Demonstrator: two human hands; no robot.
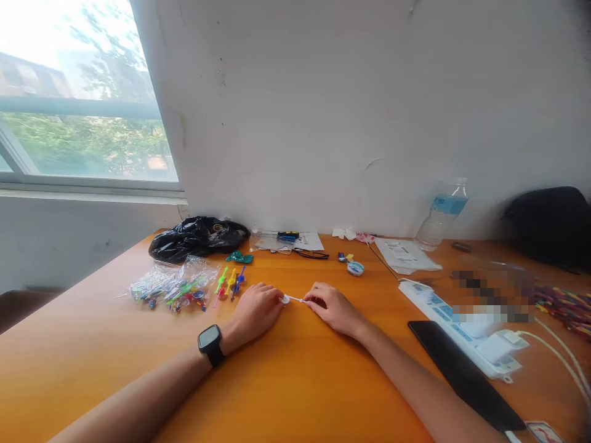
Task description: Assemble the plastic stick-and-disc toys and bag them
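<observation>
Because the thin white plastic stick with a round end (294,299) is so small, you seem to hold it by both ends, which likely keeps it straight and steady. It is in front of you, in the gap between your hands, at the shiny orange-brown wooden table (295,387). Your left hand (258,309), palm down with the fingers close together, is closed on the round end, though I cannot see what the hidden fingers do. Your right hand (333,309) pinches the thin end with the thumb and first finger, and the other fingers curl loosely. Your hands are near each other but do not touch. Your arms reach in from both sides, maybe so you can see the stick well. Just past your left hand, the bright green, yellow and blue plastic sticks (231,282) lie side by side, perhaps to keep them apart from the rest. The clear plastic bag of small colourful pieces (172,287) lies to their left, probably there so it is easy to reach.
</observation>
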